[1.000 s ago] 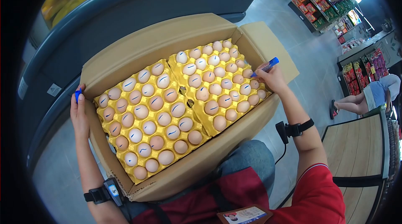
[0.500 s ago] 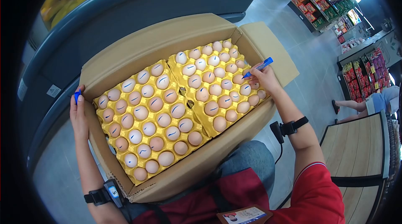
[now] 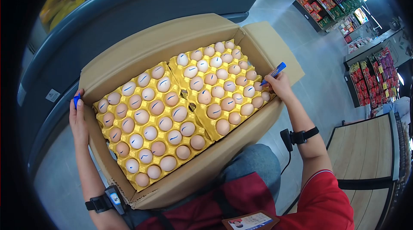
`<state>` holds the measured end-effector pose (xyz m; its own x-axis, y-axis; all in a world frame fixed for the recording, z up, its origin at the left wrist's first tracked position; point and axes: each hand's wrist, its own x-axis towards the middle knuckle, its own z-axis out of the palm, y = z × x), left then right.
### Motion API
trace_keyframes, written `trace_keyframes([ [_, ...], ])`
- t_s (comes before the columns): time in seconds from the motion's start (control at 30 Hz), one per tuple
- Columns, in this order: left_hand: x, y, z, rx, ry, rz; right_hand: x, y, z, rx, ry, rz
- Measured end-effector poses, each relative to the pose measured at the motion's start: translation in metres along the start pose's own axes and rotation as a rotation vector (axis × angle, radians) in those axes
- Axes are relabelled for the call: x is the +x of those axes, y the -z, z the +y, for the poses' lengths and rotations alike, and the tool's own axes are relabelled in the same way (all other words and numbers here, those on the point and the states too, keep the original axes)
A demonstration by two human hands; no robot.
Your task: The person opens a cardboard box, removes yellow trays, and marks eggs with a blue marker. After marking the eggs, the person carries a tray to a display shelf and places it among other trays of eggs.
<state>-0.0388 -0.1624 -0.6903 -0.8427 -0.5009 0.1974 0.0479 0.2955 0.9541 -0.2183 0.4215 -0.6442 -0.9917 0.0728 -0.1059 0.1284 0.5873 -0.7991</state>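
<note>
An open cardboard box (image 3: pixel 142 49) holds two yellow egg trays side by side, the left tray (image 3: pixel 142 134) and the right tray (image 3: pixel 208 116). Eggs fill them, and many carry short blue strokes; several along the near edge, such as one egg (image 3: pixel 168 163), look unmarked. My right hand (image 3: pixel 279 84) grips a blue marker (image 3: pixel 274 73), its tip down at an egg near the right tray's right edge. My left hand (image 3: pixel 78 116) rests against the box's left side, fingers closed around a small blue marker cap (image 3: pixel 77 99).
A dark grey display counter (image 3: pixel 150 4) with yellow goods runs behind the box. Box flap (image 3: pixel 275 49) spreads out at the right. Wooden-topped stand (image 3: pixel 361 152) sits to my right, and shelves of packaged goods (image 3: pixel 329 0) stand farther off. My knee (image 3: pixel 256 165) is beside the box.
My right hand has moved the marker slightly right and nearer, from one egg to another by the tray's right edge. My left hand keeps its place on the box.
</note>
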Motion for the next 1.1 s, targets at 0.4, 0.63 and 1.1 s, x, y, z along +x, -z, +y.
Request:
trace_keyframes([
  [0.4,0.000,0.000,-0.001,-0.019,-0.008,-0.009,-0.037,0.015,-0.014,-0.528,0.028,0.014],
  [0.63,-0.002,-0.001,0.002,0.015,0.003,-0.003,-0.048,0.005,-0.007,-0.347,0.170,0.025],
  [1.1,-0.003,-0.003,0.007,0.039,0.015,0.021,-0.078,-0.039,-0.005,-0.305,0.290,-0.101],
])
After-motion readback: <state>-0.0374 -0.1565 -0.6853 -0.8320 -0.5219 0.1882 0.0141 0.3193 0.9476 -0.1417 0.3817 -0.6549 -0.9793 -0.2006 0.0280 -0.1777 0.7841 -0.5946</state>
